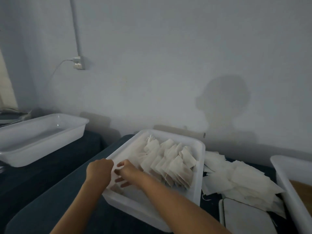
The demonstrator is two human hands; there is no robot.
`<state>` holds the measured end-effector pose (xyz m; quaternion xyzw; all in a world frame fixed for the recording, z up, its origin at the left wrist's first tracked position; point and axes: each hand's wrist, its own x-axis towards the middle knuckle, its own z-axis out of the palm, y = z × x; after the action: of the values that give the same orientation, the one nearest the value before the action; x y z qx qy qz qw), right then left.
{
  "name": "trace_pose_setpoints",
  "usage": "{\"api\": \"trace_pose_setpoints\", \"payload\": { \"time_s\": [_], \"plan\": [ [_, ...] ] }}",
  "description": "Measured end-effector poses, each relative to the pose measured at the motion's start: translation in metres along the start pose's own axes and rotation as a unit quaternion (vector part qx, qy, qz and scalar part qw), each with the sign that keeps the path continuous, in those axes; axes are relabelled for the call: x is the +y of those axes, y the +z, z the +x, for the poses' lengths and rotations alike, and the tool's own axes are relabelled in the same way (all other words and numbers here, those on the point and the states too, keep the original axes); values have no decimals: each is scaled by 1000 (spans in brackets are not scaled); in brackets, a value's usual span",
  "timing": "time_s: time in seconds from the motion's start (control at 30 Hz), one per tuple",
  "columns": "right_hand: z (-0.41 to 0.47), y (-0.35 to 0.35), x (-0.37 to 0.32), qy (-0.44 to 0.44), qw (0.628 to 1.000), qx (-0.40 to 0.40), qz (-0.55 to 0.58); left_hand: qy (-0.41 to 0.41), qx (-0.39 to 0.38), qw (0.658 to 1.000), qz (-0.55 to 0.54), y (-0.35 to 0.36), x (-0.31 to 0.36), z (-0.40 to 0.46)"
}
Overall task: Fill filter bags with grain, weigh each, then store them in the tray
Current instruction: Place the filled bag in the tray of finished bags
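1. Both bare forearms reach forward from the lower edge of the view and meet over the near-left corner of the white rectangular plastic tray.
2. The left hand is knuckles-up, its fingers curled into a grip that pinches the edge of a thin white paper filter bag.
3. The right hand pinches the same bag from the other side, with some fingers spread beneath it.
4. A row of filled white filter bags stands on edge in the tray, just right of the hands.
5. A loose heap of flat empty filter bags lies on the dark desk beside the tray.
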<state>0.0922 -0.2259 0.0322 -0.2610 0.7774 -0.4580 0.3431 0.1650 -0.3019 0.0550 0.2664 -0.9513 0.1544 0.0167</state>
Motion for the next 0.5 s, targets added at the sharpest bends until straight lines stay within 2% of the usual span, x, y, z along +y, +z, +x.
{"api": "trace_pose_setpoints", "payload": {
  "time_s": [0.1,0.2,0.27,0.33,0.37,0.43,0.5],
  "plan": [
    [-20,-38,5,-94,994,55,-17,-20,12,1000,-3,-2,1,-3],
    [-56,-109,16,-136,980,137,-47,-28,11,1000,-6,-8,-2,-6],
    [-82,-166,34,-127,960,225,-109,-13,22,999,-19,-17,-2,-8],
    [-106,-218,61,-68,922,312,-221,9,50,998,-35,-30,7,-8],
    [-116,-239,76,-27,900,331,-282,22,69,996,-43,-38,14,-7],
    [-133,-266,105,30,879,305,-365,51,107,991,-57,-52,37,-2],
    [-143,-271,126,42,880,226,-416,82,127,986,-68,-64,65,1]
  ]
}}
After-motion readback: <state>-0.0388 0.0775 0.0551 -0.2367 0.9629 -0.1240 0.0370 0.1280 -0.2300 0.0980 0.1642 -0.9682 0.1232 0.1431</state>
